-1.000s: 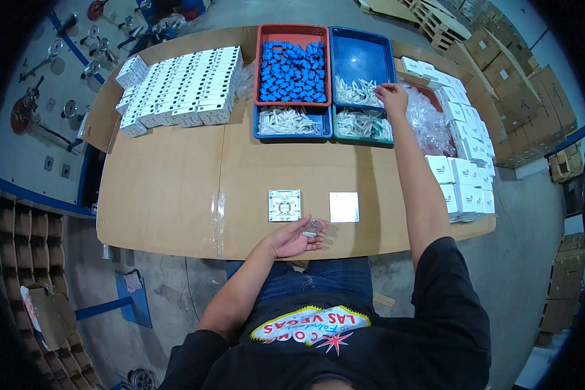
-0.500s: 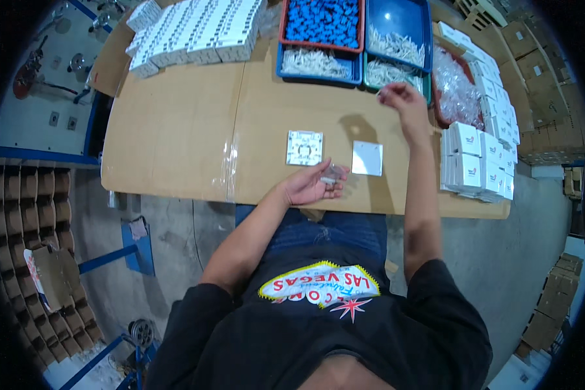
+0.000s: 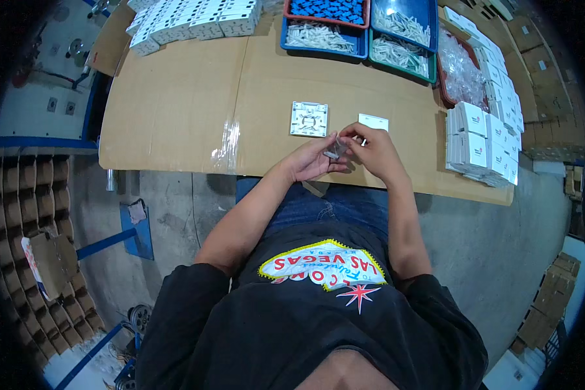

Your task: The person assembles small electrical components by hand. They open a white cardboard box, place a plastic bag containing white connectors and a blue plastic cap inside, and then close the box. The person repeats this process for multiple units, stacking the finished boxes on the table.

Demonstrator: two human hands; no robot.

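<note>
Cardboard-covered bench below and beyond the left grip, with a bright glint on the clear tape strip to the left of that grip. Farther left, pale wall panel with blue lower edging, brown compartmented rack, and blue metal plate against grey floor. Well right of the right grip, more grey floor, bordered by stacked brown cartons.

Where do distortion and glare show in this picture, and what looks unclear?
In the head view, the cardboard bows along its near edge and the corners go black; there too, clear tape glares, while the transparent packet in the left hand lacks crisp detail.
</note>
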